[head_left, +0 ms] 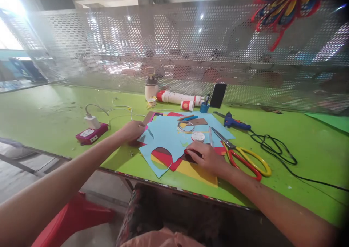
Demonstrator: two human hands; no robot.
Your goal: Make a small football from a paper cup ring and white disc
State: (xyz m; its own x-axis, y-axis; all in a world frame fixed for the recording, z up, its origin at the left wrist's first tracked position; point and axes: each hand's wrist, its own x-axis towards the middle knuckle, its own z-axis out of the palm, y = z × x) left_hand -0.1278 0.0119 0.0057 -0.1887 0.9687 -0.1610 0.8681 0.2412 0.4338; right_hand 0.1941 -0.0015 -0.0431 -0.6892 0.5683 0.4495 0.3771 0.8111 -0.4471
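Observation:
My left hand point(133, 131) is at the left edge of a loose pile of coloured paper. Its fingers are curled together at the rim, and what they grip, if anything, is hidden. My right hand point(205, 155) is low over the front of the pile, thumb and forefinger drawn together by a small red bit of paper point(186, 151). Blue sheets point(163, 129) top the pile, one with a round hole cut out; red and yellow paper point(201, 172) shows beneath. A white disc with lines point(198, 136), a ring-shaped roll point(185, 126) and pencils point(185, 118) lie on it.
Large scissors point(240, 156) lie open right of my right hand. Behind them are a blue glue gun point(236, 122) with a black cord, a phone point(218, 95), a paper cup point(187, 105) and a spray bottle point(151, 89). A purple power adapter point(92, 133) stands left.

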